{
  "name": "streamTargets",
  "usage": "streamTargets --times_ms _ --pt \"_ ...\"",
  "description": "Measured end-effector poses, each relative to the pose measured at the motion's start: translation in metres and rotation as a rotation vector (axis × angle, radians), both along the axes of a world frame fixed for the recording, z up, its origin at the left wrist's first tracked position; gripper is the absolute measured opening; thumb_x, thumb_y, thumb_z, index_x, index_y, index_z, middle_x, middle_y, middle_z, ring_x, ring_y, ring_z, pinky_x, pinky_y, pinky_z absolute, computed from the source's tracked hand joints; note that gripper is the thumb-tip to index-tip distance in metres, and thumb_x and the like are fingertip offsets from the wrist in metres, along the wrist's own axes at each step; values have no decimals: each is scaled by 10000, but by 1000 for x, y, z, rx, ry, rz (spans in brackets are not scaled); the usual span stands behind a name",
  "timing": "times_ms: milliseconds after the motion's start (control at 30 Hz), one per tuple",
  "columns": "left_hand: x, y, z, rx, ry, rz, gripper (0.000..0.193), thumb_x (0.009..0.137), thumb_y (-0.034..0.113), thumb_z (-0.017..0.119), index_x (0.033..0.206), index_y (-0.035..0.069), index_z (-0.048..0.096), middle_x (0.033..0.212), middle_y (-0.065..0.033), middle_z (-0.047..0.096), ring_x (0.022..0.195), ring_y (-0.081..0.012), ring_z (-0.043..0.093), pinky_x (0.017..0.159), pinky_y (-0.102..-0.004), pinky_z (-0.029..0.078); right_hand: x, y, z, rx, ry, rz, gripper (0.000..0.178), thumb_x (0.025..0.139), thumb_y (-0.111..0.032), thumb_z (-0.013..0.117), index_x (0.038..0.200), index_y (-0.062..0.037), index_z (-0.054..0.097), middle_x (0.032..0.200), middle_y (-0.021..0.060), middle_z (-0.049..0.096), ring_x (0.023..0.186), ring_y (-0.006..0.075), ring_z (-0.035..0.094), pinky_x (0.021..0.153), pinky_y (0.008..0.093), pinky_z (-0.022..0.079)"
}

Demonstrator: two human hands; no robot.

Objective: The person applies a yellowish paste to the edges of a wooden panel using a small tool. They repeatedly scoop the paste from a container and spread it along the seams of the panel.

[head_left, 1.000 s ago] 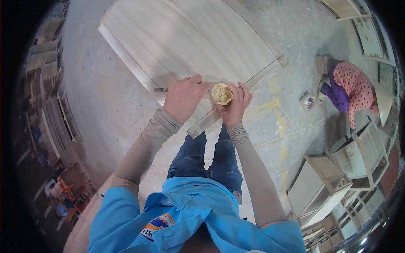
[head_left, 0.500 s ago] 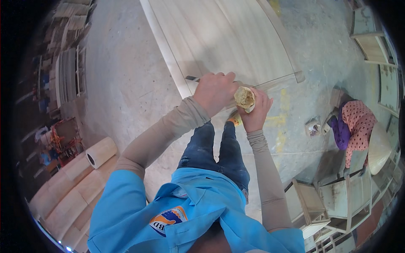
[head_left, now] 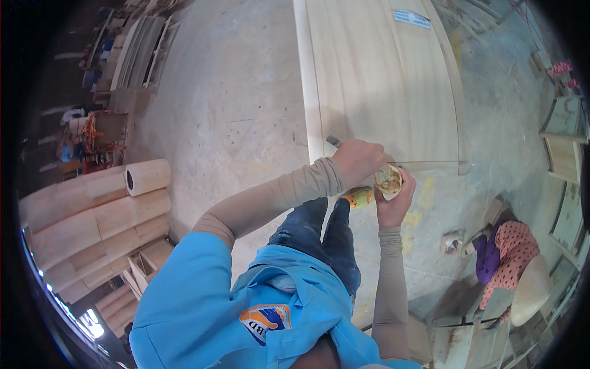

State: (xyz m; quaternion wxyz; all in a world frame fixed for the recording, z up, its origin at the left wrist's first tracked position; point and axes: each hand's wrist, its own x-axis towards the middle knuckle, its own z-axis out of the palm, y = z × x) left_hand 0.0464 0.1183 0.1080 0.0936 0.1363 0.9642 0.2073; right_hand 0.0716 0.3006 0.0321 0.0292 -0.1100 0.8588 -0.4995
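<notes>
Now a blue-and-white label [head_left: 411,18] newly shows on the far part of the pale, grained wooden panel [head_left: 381,80]; at the panel's near edge, the left hand [head_left: 361,161] closes around a slim tool [head_left: 334,141], the right hand [head_left: 397,206] clamps a round cup [head_left: 391,196] of lumpy, yellowish paste [head_left: 387,179].

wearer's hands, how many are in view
2: the left hand, gripping a tool, and, just right of it, the right hand, holding a cup of yellowish paste.

Handheld pale cup [head_left: 393,195], yellowish paste [head_left: 387,179] inside, handheld flat-ended tool [head_left: 334,141]
</notes>
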Motion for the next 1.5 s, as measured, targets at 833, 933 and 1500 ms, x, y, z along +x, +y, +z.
streamTargets --times_ms 833,933,1500 --pt "24 -53 14 710 -88 186 76 799 156 718 852 102 705 787 -51 646 745 -246 661 676 -360 510 -2 -5 6 -111 -290 -24 707 730 -74 831 1320 -6 447 1255 131 548 1168 229 545 1028 357 432" --pt "20 -68 19 810 -109 217 82 818 169 726 869 106 718 796 -51 656 727 -232 651 670 -347 506 -4 -10 -3 -152 -282 -101 729 747 -50 821 1348 -9 409 1269 131 533 1174 228 535 1042 355 423" --pt "-32 -151 -19 904 -57 214 83 840 110 698 904 58 690 822 -85 667 740 -223 661 679 -337 529 -133 -44 -74 136 -134 -327 866 623 -132 894 1361 -33 453 1308 201 529 1194 355 534 1026 435 444"
